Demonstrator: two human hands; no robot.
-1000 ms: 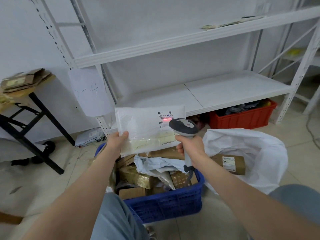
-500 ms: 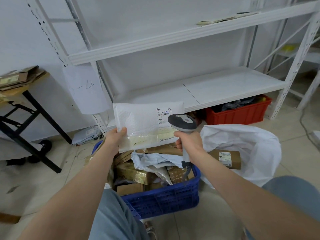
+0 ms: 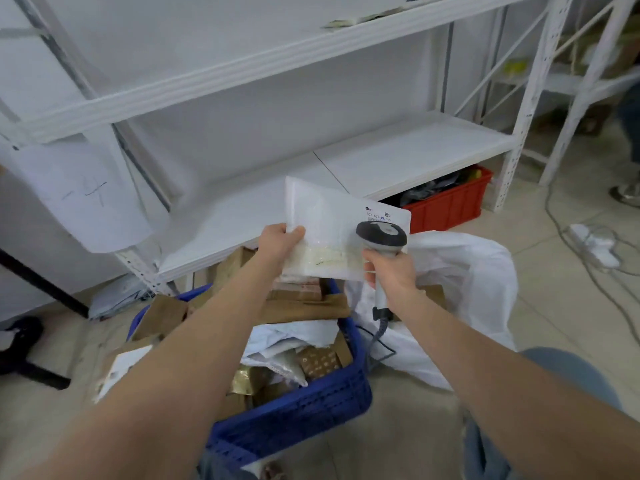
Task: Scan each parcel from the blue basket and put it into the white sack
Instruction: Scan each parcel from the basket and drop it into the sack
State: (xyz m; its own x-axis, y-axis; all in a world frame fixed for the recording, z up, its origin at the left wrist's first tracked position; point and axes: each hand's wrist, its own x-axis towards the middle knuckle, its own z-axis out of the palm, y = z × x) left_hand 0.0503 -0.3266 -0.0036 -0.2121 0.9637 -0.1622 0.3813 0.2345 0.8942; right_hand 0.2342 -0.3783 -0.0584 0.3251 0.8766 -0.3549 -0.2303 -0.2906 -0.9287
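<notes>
One white parcel (image 3: 329,223), label partly hidden behind one scanner (image 3: 381,233); left hand (image 3: 277,242) pinches the parcel, right hand (image 3: 393,275) grips the scanner.

Parcel (image 3: 325,223): white matt plastic mailer, faintly bubbled. Scanner (image 3: 381,234): smooth grey plastic, darker head. Blue basket (image 3: 311,408): perforated hard plastic. It holds matt brown cardboard boxes (image 3: 304,303) and a shiny gold foil pack (image 3: 247,377). White sack (image 3: 471,282): thin, crinkled. Red crate (image 3: 450,206): glossy plastic. Shelving (image 3: 408,150): white painted metal. Floor (image 3: 561,323): smooth pale tile.
</notes>
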